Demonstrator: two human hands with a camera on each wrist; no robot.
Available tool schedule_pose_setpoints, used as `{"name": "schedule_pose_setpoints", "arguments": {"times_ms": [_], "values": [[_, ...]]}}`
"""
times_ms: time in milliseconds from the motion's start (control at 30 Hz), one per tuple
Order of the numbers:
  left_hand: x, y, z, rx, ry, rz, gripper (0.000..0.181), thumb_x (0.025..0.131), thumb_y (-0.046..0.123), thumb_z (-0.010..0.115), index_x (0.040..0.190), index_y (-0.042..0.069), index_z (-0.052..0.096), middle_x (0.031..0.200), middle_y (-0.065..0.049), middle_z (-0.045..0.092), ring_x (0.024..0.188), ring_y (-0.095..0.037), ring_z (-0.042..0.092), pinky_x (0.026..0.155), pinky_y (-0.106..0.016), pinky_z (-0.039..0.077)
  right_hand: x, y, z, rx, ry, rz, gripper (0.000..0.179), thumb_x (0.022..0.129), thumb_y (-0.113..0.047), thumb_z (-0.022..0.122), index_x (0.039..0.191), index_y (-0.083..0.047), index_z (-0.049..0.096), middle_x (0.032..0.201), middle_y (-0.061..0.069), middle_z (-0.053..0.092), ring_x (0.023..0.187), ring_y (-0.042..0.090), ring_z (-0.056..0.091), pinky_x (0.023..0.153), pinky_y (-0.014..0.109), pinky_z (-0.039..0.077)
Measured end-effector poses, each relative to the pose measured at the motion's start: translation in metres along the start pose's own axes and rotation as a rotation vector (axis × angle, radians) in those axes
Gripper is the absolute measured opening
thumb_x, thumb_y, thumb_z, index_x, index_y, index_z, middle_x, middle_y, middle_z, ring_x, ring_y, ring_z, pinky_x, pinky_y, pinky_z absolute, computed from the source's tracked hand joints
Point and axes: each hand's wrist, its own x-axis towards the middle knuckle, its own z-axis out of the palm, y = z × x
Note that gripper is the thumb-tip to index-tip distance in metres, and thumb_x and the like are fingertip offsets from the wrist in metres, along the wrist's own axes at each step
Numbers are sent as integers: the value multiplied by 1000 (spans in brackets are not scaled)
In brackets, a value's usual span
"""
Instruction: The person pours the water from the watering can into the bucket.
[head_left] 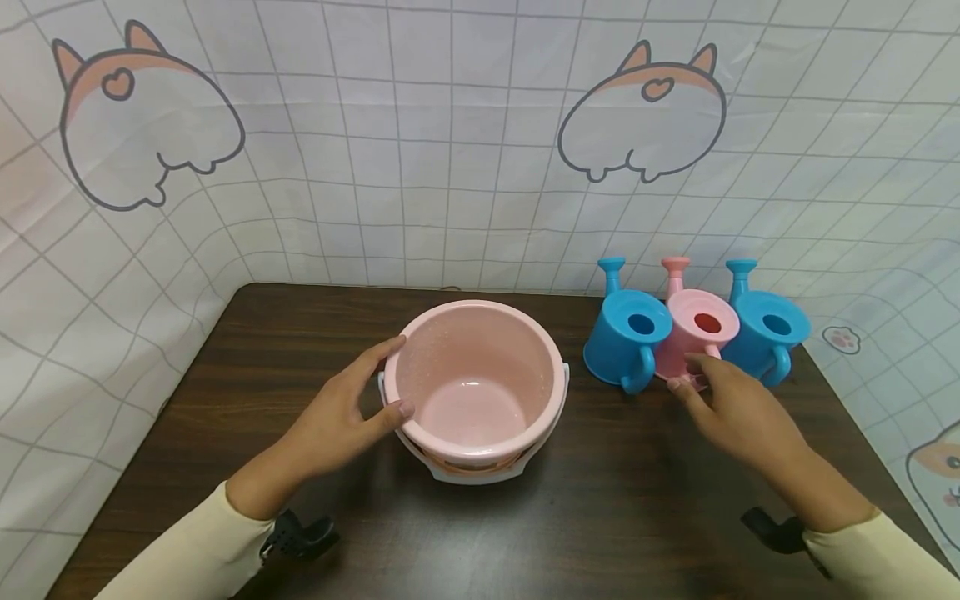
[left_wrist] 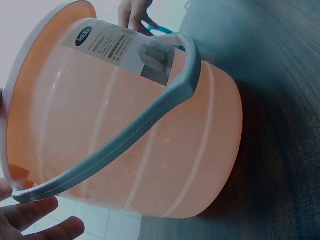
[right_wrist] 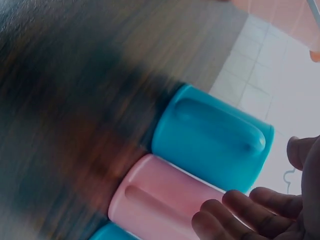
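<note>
A pale pink bucket (head_left: 468,346) stands upright at the middle of the table. My left hand (head_left: 330,429) touches its left rim, with thumb and fingers spread apart. The left wrist view shows the bucket's grey handle (left_wrist: 125,145) hanging across its side, above a printed label (left_wrist: 115,47). At the right, my right hand (head_left: 742,408) reaches to the handle of a pink watering can (head_left: 678,333). Its loosely extended fingers (right_wrist: 235,220) are beside that can in the right wrist view. I cannot tell whether they touch it.
Flanking the pink can closely are a blue watering can (head_left: 611,342) on its left and another blue watering can (head_left: 757,329) on its right. Their spouts point to the back. A white grid-patterned cloth (head_left: 420,167) hangs behind the dark wooden table (head_left: 300,333).
</note>
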Motion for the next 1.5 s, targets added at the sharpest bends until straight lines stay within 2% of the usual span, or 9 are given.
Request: {"name": "schedule_pose_setpoints", "arguments": {"times_ms": [167, 433, 633, 833, 1200, 1500], "values": [[0, 0, 0, -18, -2, -9, 77, 94, 36, 72, 159, 16, 35, 151, -11, 49, 132, -28, 51, 106, -59, 39, 1, -3, 5, 55, 24, -3, 61, 104, -42, 58, 141, 6, 51, 124, 31, 63, 105, 49, 64, 78, 61, 54], [2, 1, 0, -34, -12, -25, 78, 94, 34, 72, 159, 16, 35, 138, -9, 57, 109, -25, 61, 94, -55, 48, 5, -6, 16, 118, 81, 17, 58, 105, -40, 57, 142, 4, 51, 126, 29, 63, 104, 48, 66, 77, 60, 55], [2, 1, 1, -39, -16, -31, 78, 94, 35, 72, 159, 16, 34, 140, -10, 56, 112, -26, 61, 95, -58, 47, 6, -5, 23, 158, 110, 12, 54, 104, -34, 61, 141, 4, 52, 121, 27, 65, 101, 46, 66, 76, 59, 56], [1, 1, 1, -37, -14, -38, 78, 93, 34, 72, 159, 17, 34, 145, -12, 53, 116, -30, 61, 96, -59, 47, 8, -7, 30, 195, 100, 14, 51, 103, -30, 62, 139, 5, 53, 122, 27, 65, 106, 47, 65, 83, 61, 53], [1, 0, 2, -34, -8, -47, 78, 93, 37, 72, 159, 18, 35, 150, -10, 50, 123, -29, 57, 100, -58, 45, 12, -11, 42, 248, 117, 77, 52, 102, -31, 64, 138, 5, 53, 129, 29, 62, 111, 49, 63, 82, 61, 53], [1, -1, 1, -33, -4, -33, 78, 93, 36, 72, 159, 17, 35, 148, -9, 51, 127, -26, 54, 103, -53, 44, 15, -15, 47, 271, 114, 136, 51, 103, -33, 63, 135, 5, 55, 127, 29, 63, 109, 48, 63, 82, 60, 54]]}}
